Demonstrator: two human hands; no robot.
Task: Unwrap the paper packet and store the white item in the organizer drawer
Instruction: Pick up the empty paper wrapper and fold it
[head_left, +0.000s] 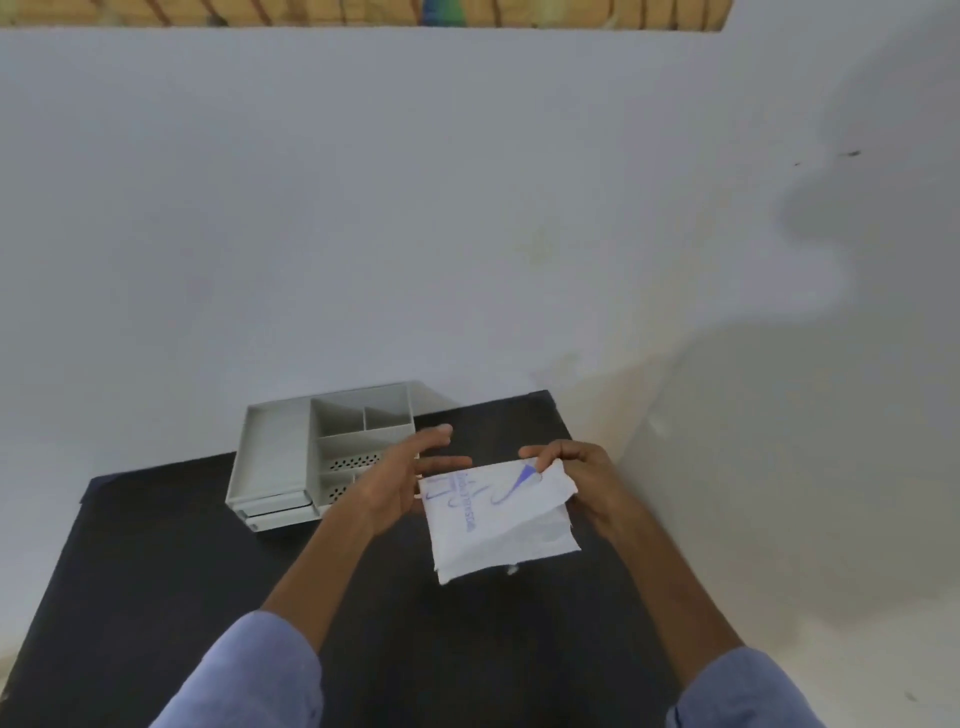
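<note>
White paper packet (498, 517) hangs above the dark table (171, 561), pinched at its top corners: my right hand (582, 480) holds the folded flap, my left hand (402, 480) grips the other corner, fingers partly spread. The organizer (322, 457) sits just beyond, nearer my left.

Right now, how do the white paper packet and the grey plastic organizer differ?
The white paper packet with blue print is flat, flexible and held off the table by both hands; the grey plastic organizer is a rigid, compartmented box resting on the dark table. Both are pale.
</note>
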